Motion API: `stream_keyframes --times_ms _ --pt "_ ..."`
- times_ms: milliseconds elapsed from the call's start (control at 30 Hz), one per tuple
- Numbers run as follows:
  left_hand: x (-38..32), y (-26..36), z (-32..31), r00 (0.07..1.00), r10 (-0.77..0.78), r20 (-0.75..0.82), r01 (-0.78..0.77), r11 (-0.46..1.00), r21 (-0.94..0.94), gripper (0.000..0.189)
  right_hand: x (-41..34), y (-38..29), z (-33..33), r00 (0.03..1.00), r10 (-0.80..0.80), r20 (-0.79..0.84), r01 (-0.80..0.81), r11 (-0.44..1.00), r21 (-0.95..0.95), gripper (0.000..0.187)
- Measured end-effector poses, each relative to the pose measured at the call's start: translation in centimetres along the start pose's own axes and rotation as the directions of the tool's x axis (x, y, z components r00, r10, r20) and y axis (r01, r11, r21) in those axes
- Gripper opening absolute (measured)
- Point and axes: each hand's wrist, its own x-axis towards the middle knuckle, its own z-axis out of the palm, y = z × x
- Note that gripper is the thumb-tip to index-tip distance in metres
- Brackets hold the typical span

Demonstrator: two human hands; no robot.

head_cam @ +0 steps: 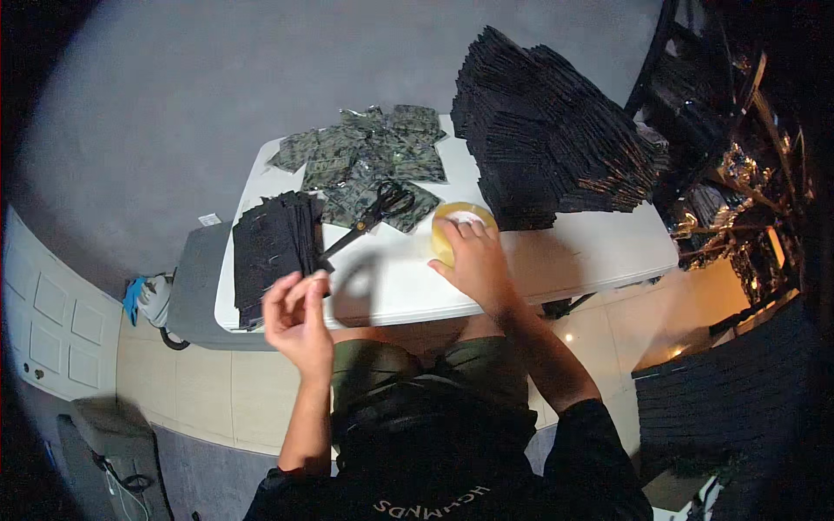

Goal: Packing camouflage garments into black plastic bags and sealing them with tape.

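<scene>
My right hand [474,257] rests on a roll of clear yellowish tape [445,242] on the white table [404,280], its fingers over the roll's core. My left hand [303,322] is raised at the table's near edge, thumb and fingertips close together; whether something thin is between them I cannot tell. Just beyond it lies a stack of black fabric pieces [273,247]. Black-handled scissors [365,221] lie between that stack and the tape, handles over camouflage-patterned pieces in clear plastic bags [365,153]. A large heap of black fabric pieces [541,137] covers the table's far right.
A grey padded seat [199,280] stands left of the table, with a white and blue item [151,299] beside it. Shiny, cluttered material [730,208] is at the right. A white door [55,319] is at far left, and a dark grey chair [114,449] at lower left.
</scene>
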Motion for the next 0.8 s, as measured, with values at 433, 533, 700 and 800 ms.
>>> stream_keyframes --times_ms 433,533,700,800 --pt "-3.0 0.9 -0.1 0.985 -0.103 0.140 0.116 0.990 -0.084 0.029 4.0 -8.0 -2.5 0.931 -0.359 0.069 0.156 0.561 0.813 0.050" --pt "-2.5 1.4 -0.6 0.979 -0.127 0.157 0.132 0.991 -0.019 0.034 3.8 -8.9 -2.3 0.936 -0.324 0.140 0.054 0.523 0.851 0.016" --pt "-1.3 1.4 -0.4 0.977 -0.067 0.205 0.037 0.989 0.144 0.052 3.1 -8.8 -2.0 0.954 -0.246 0.169 -0.003 0.558 0.830 0.016" --pt "-0.7 2.5 -0.2 0.974 -0.105 0.200 0.069 0.981 0.181 0.061 3.1 -9.4 -2.2 0.969 -0.198 0.151 -0.014 0.564 0.826 0.016"
